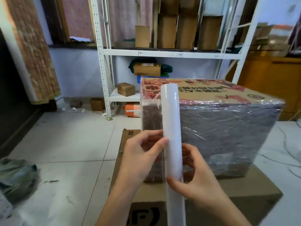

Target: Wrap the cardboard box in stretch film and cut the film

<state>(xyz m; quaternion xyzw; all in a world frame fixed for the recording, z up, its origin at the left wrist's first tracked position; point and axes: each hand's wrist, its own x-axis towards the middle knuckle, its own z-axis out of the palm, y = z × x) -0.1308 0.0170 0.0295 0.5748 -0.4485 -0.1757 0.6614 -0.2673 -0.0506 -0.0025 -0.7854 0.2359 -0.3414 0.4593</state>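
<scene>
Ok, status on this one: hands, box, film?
Both hands on the film roll, held upright: left hand at mid-roll, right hand lower. Cardboard box already filmed on its sides, top bare. Film uncut. Nothing in the way.

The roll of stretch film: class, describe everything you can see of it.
The roll of stretch film is a long white, glossy cylinder held roughly upright in front of the wrapped cardboard box. The left hand pinches its side; the right hand grips it lower down. Clear film stretches from it to the box's corner.
</scene>
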